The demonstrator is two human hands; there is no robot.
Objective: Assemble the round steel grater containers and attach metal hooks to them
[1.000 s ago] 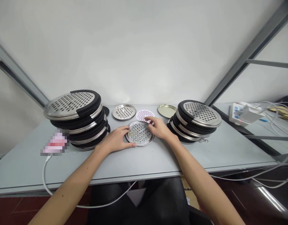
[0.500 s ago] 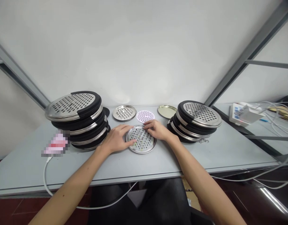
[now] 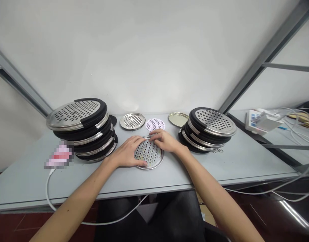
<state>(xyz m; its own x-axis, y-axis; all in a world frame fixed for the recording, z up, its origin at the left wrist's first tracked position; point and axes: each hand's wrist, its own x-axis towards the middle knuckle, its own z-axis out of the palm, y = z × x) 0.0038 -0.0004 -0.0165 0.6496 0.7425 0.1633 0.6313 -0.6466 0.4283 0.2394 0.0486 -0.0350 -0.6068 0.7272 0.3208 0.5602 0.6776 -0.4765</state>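
**Perforated disc [image 3: 149, 155] steadied at the middle of the table [image 3: 169, 176]**

The perforated disc lies on the table top, near its front edge and between two stacks. Its rim is grasped by the left hand [image 3: 125, 151]: the thumb is placed at the near side and the fingers at the far left side, so that a wide part of the rim is spanned. It seems that the disc is prevented from sliding in this manner. By the right hand [image 3: 164, 140], the far edge is touched with bent fingertips; whether the rim is pinched there or only pressed cannot be told, because the hand itself hides the contact.

Behind the disc, a silver disc [image 3: 132, 121], a pale purple sheet with holes [image 3: 155, 124] and a plain gold-toned lid [image 3: 178, 119] are laid flat in a row, near the wall. They are not covered by one another, probably so that each can be reached separately.

The left stack [image 3: 76, 113] and the right stack [image 3: 215, 121], both with black rims, are set apart at the two sides. By this, it may be judged, free room is given to the hands.
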